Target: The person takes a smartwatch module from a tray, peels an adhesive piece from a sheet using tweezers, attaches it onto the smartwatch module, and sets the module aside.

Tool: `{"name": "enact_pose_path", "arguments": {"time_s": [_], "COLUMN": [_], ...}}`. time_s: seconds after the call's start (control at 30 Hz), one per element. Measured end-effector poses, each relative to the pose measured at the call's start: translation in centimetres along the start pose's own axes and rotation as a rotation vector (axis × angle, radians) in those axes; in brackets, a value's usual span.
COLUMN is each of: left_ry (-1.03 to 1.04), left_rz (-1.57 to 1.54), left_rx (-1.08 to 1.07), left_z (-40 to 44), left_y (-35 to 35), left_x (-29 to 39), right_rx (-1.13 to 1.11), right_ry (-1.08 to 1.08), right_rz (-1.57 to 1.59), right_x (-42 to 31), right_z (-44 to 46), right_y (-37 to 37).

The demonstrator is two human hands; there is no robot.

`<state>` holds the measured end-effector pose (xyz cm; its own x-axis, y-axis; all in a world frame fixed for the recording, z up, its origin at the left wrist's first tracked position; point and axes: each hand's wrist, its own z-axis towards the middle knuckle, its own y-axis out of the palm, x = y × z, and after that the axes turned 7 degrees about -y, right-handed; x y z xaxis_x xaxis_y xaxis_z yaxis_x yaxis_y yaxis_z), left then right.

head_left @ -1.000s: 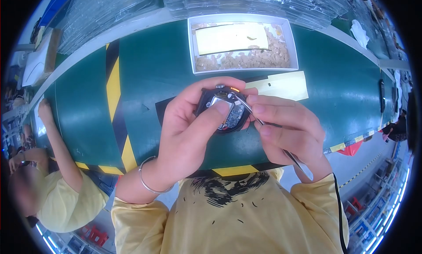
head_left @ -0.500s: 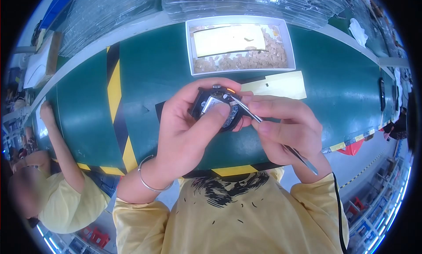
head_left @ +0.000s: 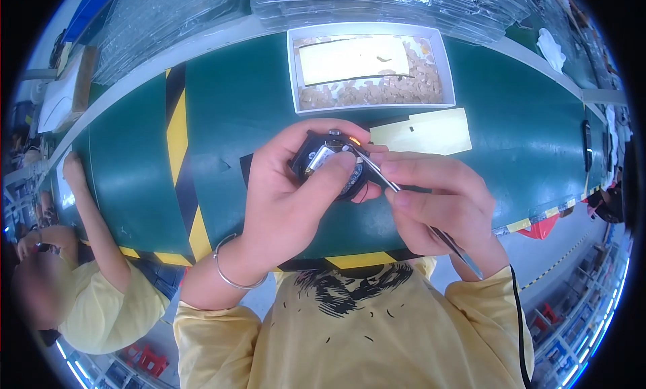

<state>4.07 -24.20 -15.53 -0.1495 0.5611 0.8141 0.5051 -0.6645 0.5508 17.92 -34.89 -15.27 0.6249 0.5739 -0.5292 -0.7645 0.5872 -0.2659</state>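
Note:
An opened black round device (head_left: 316,147), like a watch case, shows a silver battery-like block and a circuit board inside. My left hand (head_left: 286,194) is closed around it, the thumb lying over the block. Metal tweezers (head_left: 389,180) are pinched in my right hand (head_left: 447,200), their tips reaching into the device near its upper right edge, by a small orange part. Whether the tips hold anything is too small to tell. Behind my right hand lies a pale yellow sheet (head_left: 437,133) with a small dark piece on it.
A white box (head_left: 444,106) with many small tan pieces and a yellow sheet stands behind my hands. Black-and-yellow tape (head_left: 178,140) crosses the green table (head_left: 128,180). At the left sits another person (head_left: 114,295), an arm on the table. Clear plastic trays (head_left: 390,9) line the back.
The device has tilted and shifted slightly left in my left hand, whose thumb now lies further over it. The tweezers have turned a little, their tips still at the device.

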Motion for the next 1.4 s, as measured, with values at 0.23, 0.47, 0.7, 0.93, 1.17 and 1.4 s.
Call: {"name": "enact_pose_path", "arguments": {"time_s": [0.23, 0.47, 0.7, 0.93, 1.17, 1.4], "left_ry": [-0.008, -0.149, -0.230, 0.092, 0.349, 0.793], "left_rz": [0.013, -0.032, 0.051, 0.548, 1.429, 1.449], "left_rx": [0.028, 0.050, 0.133, -0.055, 0.023, -0.134], "left_z": [-0.1, 0.0, 0.8, 7.7, 21.7, 22.5], "left_y": [0.2, 1.2, 2.1, 4.8, 8.9, 7.6], "left_x": [0.0, 2.6, 4.5, 10.0, 11.2, 9.4], "right_rx": [-0.041, -0.028, 0.075, 0.059, -0.011, -0.006], "right_ry": [-0.006, 0.203, 0.320, 0.391, 0.361, 0.401], "right_rz": [0.016, 0.232, 0.226, 0.178, 0.142, 0.153], "right_x": [0.3, 0.2, 0.1, 2.6, 2.4, 2.5], "right_z": [0.1, 1.1, 2.0, 0.1, 0.3, 0.2], "right_y": [-0.3, -2.1, -5.8, -7.8, -7.9, -7.5]}}
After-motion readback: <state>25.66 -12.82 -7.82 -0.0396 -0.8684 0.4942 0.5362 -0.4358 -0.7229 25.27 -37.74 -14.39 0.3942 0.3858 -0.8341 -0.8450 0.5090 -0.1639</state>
